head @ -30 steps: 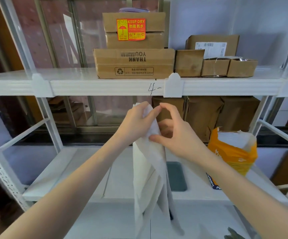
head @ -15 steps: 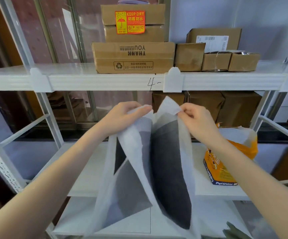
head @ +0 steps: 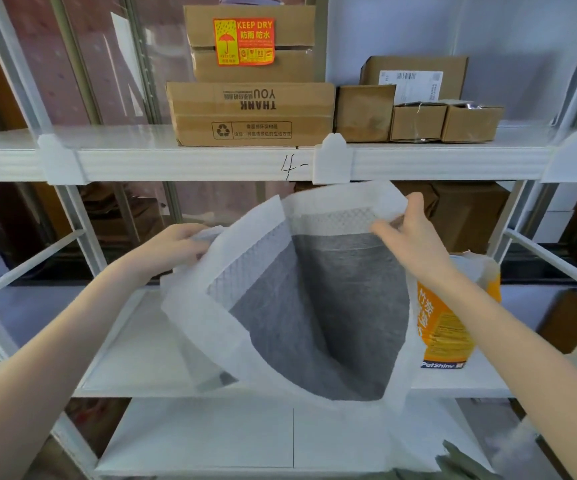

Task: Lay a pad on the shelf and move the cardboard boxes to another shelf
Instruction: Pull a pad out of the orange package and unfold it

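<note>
I hold a white pad [head: 314, 306] with a grey middle, half unfolded, in front of the middle shelf [head: 134, 355]. My left hand [head: 176, 247] grips its left edge and my right hand [head: 404, 237] pinches its top right corner. The pad hangs curved between them, apart from the shelf board. On the upper shelf [head: 183, 164] stand several cardboard boxes: a flat "THANK YOU" box [head: 249, 114], a "KEEP DRY" box [head: 249, 43] on top of it, and smaller boxes [head: 418, 112] to the right.
An orange pet-product bag [head: 446, 327] stands on the middle shelf at the right, behind my right forearm. More brown boxes [head: 467, 216] sit at the back under the upper shelf. A lower shelf [head: 211, 438] lies below. White uprights [head: 83, 230] frame the sides.
The pad was folded into a narrow strip between both hands. My hands have moved apart and upward, and the pad has opened wide, showing its grey middle.
</note>
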### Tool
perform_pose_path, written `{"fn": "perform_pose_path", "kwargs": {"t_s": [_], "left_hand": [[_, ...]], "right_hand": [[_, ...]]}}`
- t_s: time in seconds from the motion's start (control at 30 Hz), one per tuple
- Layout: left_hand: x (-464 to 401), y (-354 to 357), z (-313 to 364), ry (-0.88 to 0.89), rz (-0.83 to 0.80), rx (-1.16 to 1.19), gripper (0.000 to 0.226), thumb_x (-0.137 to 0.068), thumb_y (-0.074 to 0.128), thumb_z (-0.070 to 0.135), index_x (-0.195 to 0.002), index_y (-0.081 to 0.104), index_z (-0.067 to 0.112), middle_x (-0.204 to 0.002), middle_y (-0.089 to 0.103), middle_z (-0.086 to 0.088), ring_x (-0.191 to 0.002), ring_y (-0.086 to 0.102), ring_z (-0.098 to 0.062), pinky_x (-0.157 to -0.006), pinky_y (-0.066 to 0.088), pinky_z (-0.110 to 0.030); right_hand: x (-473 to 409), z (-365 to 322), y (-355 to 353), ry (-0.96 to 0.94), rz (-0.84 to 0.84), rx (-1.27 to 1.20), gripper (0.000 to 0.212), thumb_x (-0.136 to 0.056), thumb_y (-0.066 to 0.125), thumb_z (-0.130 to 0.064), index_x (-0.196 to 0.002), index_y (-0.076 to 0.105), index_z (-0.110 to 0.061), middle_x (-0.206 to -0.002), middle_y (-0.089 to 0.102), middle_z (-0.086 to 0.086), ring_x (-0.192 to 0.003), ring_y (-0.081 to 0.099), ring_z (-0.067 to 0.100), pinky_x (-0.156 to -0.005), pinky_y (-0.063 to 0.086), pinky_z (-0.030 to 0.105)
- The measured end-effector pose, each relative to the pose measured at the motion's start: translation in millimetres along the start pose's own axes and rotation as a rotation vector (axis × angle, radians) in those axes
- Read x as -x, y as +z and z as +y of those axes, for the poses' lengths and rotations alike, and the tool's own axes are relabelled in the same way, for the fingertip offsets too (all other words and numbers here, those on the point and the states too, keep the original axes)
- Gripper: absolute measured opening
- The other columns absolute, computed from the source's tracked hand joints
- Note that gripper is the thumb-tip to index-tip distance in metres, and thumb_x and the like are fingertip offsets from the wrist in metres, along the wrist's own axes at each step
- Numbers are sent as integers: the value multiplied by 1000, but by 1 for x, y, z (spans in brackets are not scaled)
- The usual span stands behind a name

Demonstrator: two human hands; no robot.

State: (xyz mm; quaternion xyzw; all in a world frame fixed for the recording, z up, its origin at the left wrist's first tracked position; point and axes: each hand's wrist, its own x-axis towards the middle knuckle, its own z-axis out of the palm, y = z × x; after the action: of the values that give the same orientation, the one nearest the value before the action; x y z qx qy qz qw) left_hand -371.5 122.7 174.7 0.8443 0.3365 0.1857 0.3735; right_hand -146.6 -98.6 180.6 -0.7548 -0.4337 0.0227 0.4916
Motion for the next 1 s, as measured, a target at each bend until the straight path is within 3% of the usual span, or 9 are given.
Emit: {"fn": "perform_pose_path", "kwargs": {"t_s": [0.1,0.17,0.23,0.4,0.53,0.7,0.83,0.9,1.0], "left_hand": [[0,-1,-7,-43,189,6,40,-86,56,50,-98,70,14,-103,67,-10,-97,59,-24,-76,41,-31],[1,-1,-9,0,295,-81,28,-85,60,43,-87,72,17,-91,69,-11,-92,62,-29,-68,43,-32],[2,1,-8,53,362,-161,22,-87,61,34,-93,71,16,-94,66,-11,-91,58,-29,-65,40,-32],[0,6,-7,80,369,-234,30,-96,47,33,-93,57,5,-82,57,-10,-74,52,-27,-55,34,-31],[-3,12,-7,92,383,-142,15,-99,39,23,-100,45,9,-76,51,-4,-66,48,-18,-52,34,-27],[-5,18,5,158,360,-117,27,-94,50,17,-120,44,9,-98,54,-5,-77,52,-19,-58,40,-26],[-6,17,14,238,396,-224,27,-87,62,22,-109,60,7,-93,60,-3,-84,52,-19,-71,38,-32],[-5,15,15,255,421,-211,20,-87,62,23,-98,66,6,-84,64,-4,-78,55,-20,-66,39,-32],[-2,10,15,232,438,-189,17,-88,61,27,-76,65,15,-70,63,-1,-73,57,-21,-58,39,-29]], "right_hand": [[-5,8,-1,-42,32,129,33,-89,57,-15,-101,27,-12,-78,44,-4,-67,48,6,-50,35,20],[-9,14,-3,-42,46,141,27,-90,53,-9,-103,29,-12,-85,50,3,-73,51,16,-54,39,26],[-10,20,-4,-51,73,137,27,-89,52,-4,-106,34,-12,-93,54,8,-81,52,22,-60,40,35],[-10,22,-12,-111,126,84,32,-88,48,3,-116,52,-12,-96,60,3,-89,54,20,-60,36,25],[-11,18,-17,-133,128,80,36,-88,46,6,-117,59,-12,-99,63,5,-90,55,17,-61,38,24],[-13,13,-18,-134,119,86,27,-89,48,3,-111,61,-5,-103,66,25,-98,59,38,-85,46,53],[-15,16,-18,-142,110,129,27,-89,45,3,-110,61,-3,-99,66,27,-93,58,41,-68,43,38],[-15,17,-20,-146,109,120,30,-90,44,2,-113,61,-6,-101,66,26,-94,58,40,-66,37,33],[-14,15,-26,-146,121,100,35,-90,45,2,-117,61,-14,-99,67,15,-93,59,30,-64,42,29]]}}
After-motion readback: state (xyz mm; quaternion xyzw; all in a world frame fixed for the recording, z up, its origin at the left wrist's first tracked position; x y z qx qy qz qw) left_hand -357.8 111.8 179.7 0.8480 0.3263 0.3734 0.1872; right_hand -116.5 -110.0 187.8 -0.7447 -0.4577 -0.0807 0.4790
